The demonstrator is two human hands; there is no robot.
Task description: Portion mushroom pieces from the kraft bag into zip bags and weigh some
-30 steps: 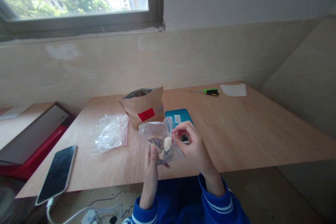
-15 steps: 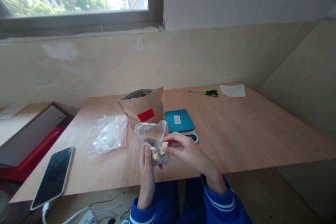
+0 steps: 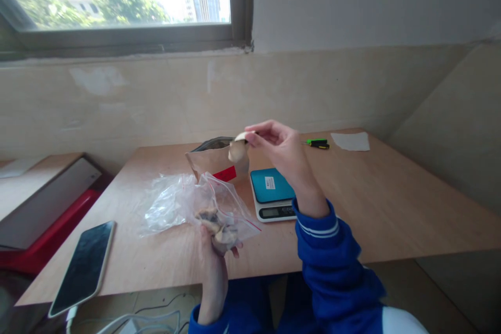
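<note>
My left hand (image 3: 214, 261) is wrapped round the lower part of a clear zip bag (image 3: 230, 203) with several dried mushrooms (image 3: 219, 232) inside, cream and dark brown. The bag's mouth with its red zip line gapes towards the upper right. Raised above it, my right hand (image 3: 276, 143) pinches a pale dried mushroom (image 3: 237, 151) between thumb and fingertips. That mushroom is in front of the right side of a standing brown paper pouch (image 3: 207, 159) with a red label. The pouch's top is open, and its contents cannot be seen.
A kitchen scale (image 3: 270, 188) with a blue top lies right of the pouch. Crumpled clear bags (image 3: 168, 203) lie to the left. A phone (image 3: 84, 266) on a cable is at the front left edge. Screwdrivers (image 3: 318, 143) and white paper (image 3: 350, 141) lie at the back right.
My right hand has lifted the mushroom up and away from the zip bag to the front of the pouch. My left hand and the bag have shifted slightly left and down.
</note>
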